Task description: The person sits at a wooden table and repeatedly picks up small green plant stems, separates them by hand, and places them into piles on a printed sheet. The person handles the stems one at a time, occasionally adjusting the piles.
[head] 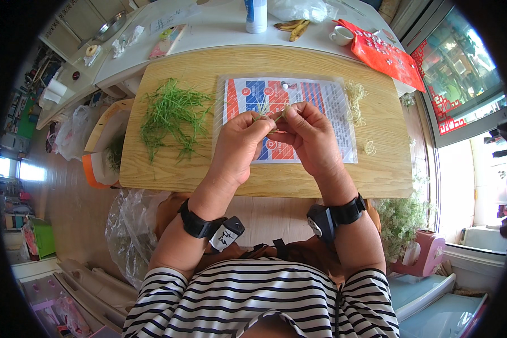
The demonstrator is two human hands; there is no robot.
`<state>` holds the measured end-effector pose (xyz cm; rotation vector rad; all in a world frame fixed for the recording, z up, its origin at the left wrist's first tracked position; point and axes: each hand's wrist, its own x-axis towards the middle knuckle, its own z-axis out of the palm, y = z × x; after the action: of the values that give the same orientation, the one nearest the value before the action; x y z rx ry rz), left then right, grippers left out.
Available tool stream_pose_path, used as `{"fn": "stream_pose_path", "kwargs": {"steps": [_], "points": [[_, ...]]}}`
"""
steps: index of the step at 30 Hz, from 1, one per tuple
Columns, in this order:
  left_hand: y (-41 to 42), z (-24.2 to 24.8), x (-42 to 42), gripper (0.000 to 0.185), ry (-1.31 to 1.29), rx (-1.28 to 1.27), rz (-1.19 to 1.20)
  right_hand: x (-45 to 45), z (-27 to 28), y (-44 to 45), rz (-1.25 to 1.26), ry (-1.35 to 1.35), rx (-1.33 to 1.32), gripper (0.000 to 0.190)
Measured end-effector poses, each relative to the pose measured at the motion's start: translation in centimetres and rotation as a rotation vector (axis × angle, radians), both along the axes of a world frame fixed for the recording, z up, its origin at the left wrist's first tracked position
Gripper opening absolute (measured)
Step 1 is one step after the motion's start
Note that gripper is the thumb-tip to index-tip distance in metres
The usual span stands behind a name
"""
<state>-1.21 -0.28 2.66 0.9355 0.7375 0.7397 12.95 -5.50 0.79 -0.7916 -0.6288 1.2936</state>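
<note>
Both hands meet above a printed sheet in a clear plastic sleeve (321, 145) on a wooden table. My left hand (243, 139) pinches pale, thin plant strands (262, 110) between thumb and forefinger. My right hand (310, 131) pinches a small pale tuft (285, 110) at its fingertips, close beside the left. Green stems seem to run between the fingers; their lower parts are hidden. On the table's left lies a loose heap of thin green stems (171, 114). Pale, curly strands (355, 101) lie along the sleeve's right edge, with a small tuft (369, 147) below them.
Behind the wooden table (266, 181) stands a white table (211, 29) with a white bottle (256, 17), banana peels (293, 27), a white cup (341, 35) and a red cloth (384, 53). An open bag (97, 169) holding greenery stands at the left. Feathery plants (401, 219) are at the right.
</note>
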Motion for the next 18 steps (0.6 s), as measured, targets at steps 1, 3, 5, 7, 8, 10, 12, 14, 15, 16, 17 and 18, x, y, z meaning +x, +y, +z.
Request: {"fn": "stream_pose_path", "kwargs": {"steps": [1, 3, 5, 7, 8, 10, 12, 14, 15, 16, 17, 18], "points": [[-0.01, -0.02, 0.01, 0.008, 0.005, 0.002, -0.002, 0.01, 0.01, -0.02, -0.001, -0.006, -0.001, 0.014], [0.00, -0.02, -0.01, 0.009, 0.013, -0.005, 0.000, -0.04, 0.03, -0.06, -0.009, -0.025, -0.003, 0.014], [-0.03, -0.04, 0.03, 0.009, 0.017, 0.006, 0.003, -0.13, 0.04, -0.08, -0.019, -0.048, -0.001, 0.013], [-0.05, -0.08, 0.02, 0.009, 0.020, 0.011, 0.004, -0.13, 0.05, -0.08, -0.024, -0.046, -0.010, 0.013], [-0.06, -0.11, 0.00, 0.008, 0.017, 0.013, 0.002, -0.13, 0.04, -0.09, -0.024, -0.040, -0.011, 0.013], [-0.07, -0.21, -0.01, 0.008, 0.021, 0.027, -0.003, -0.08, -0.01, -0.11, -0.023, -0.046, -0.009, 0.013], [-0.06, -0.34, 0.00, 0.010, 0.035, 0.050, -0.006, -0.07, -0.10, -0.12, -0.021, -0.044, -0.008, 0.013], [-0.05, -0.47, -0.03, 0.009, 0.016, 0.044, -0.002, -0.09, -0.23, -0.14, -0.018, -0.029, -0.008, 0.012], [-0.06, -0.54, -0.02, 0.009, 0.009, 0.038, 0.002, -0.06, -0.28, -0.16, -0.021, -0.034, -0.016, 0.012], [-0.06, -0.61, -0.01, 0.009, 0.008, 0.041, 0.000, -0.05, -0.31, -0.20, -0.022, -0.033, -0.021, 0.012], [-0.05, -0.69, 0.00, 0.010, 0.011, 0.041, 0.001, -0.03, -0.33, -0.24, -0.015, -0.024, -0.012, 0.012], [-0.05, -0.76, 0.02, 0.011, 0.011, 0.041, 0.003, -0.07, -0.34, -0.25, -0.021, -0.056, -0.040, 0.013]]}}
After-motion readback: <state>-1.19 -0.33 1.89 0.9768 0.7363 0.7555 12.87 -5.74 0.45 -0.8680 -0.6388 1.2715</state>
